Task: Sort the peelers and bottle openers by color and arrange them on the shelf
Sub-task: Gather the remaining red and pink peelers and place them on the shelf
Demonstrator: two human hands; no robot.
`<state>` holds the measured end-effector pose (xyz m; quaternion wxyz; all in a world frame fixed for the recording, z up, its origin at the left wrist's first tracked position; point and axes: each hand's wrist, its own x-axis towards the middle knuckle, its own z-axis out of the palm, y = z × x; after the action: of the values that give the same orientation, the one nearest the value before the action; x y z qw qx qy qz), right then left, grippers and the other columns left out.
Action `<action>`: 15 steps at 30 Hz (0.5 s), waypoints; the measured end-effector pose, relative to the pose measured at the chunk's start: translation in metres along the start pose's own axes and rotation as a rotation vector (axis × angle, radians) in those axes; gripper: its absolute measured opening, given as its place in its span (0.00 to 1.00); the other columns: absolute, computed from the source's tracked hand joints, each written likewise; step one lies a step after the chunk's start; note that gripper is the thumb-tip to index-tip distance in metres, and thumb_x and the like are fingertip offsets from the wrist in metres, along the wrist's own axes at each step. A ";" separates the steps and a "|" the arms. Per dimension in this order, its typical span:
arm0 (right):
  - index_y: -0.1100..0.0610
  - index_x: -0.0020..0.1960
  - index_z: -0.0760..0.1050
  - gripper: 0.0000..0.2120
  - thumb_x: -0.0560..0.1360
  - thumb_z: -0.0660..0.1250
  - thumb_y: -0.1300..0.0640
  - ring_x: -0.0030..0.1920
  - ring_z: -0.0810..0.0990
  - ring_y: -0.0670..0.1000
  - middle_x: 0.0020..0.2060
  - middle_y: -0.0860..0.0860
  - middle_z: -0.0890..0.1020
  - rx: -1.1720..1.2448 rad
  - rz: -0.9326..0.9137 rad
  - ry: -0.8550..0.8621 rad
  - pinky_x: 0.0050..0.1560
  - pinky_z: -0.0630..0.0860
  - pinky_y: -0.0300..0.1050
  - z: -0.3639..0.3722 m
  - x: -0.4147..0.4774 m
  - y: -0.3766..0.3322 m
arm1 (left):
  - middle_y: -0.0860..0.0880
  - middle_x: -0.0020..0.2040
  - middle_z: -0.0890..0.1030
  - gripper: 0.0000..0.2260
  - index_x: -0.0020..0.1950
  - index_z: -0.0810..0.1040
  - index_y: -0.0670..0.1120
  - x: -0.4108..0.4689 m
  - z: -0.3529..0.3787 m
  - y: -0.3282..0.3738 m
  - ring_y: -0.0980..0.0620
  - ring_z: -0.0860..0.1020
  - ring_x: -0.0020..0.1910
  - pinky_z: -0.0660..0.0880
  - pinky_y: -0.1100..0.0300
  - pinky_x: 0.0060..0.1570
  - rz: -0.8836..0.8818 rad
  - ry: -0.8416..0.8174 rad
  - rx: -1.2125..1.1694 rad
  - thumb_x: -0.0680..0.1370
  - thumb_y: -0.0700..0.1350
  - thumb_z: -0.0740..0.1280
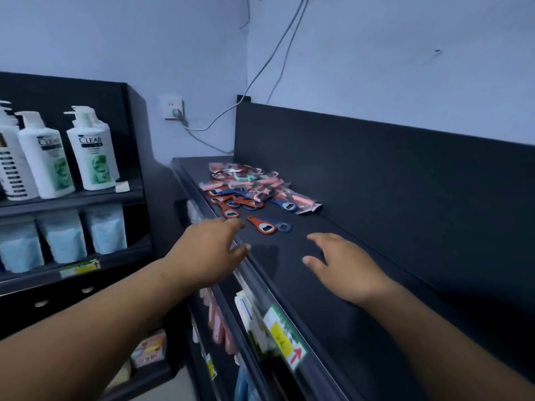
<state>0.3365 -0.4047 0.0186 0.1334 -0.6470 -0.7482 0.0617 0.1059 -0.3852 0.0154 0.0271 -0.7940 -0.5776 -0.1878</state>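
Both hands are out over the black shelf (283, 273) in the middle of the frame; the left hand (207, 250) sits above the shelf's front edge, fingers spread and relaxed, nothing in it; the right hand (344, 267) hovers over the bare shelf top just to the right, palm down, fingers splayed, holding nothing; whether either touches the surface, I cannot tell. Just beyond the fingertips lies a red bottle opener (262, 226) with a blue bottle opener (283, 227) touching its right end; further back, toward upper centre, is a jumbled pile (249, 189) of red and blue openers mixed with pink and teal peelers in clear packets. At upper left, white shampoo bottles (91, 151) stand on a neighbouring rack (72, 198); between rack and shelf is a wall socket (173, 107) with a cable (220, 117) plugged in.
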 end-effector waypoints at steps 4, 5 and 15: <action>0.50 0.76 0.59 0.26 0.80 0.58 0.45 0.69 0.69 0.51 0.73 0.48 0.65 -0.016 0.024 -0.071 0.67 0.67 0.46 0.015 0.052 -0.003 | 0.49 0.67 0.74 0.24 0.73 0.66 0.52 0.038 0.016 -0.028 0.48 0.73 0.64 0.71 0.54 0.61 -0.045 -0.041 -0.036 0.78 0.58 0.61; 0.49 0.76 0.59 0.26 0.80 0.58 0.45 0.68 0.69 0.51 0.73 0.47 0.65 -0.018 0.031 -0.079 0.66 0.68 0.46 0.018 0.065 -0.004 | 0.49 0.66 0.74 0.23 0.72 0.66 0.53 0.049 0.019 -0.036 0.48 0.74 0.63 0.71 0.54 0.61 -0.048 -0.041 -0.035 0.78 0.58 0.61; 0.49 0.75 0.61 0.26 0.79 0.60 0.46 0.71 0.67 0.48 0.73 0.46 0.65 0.020 0.127 -0.035 0.67 0.64 0.43 0.055 0.175 -0.038 | 0.48 0.63 0.77 0.21 0.69 0.69 0.52 0.163 0.047 -0.134 0.47 0.75 0.61 0.73 0.53 0.58 0.005 -0.013 -0.107 0.78 0.57 0.62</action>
<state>0.2625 -0.2341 -0.0034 0.1226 -0.6907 -0.7071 0.0890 0.0367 -0.1810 0.0018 -0.0189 -0.7970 -0.5648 -0.2131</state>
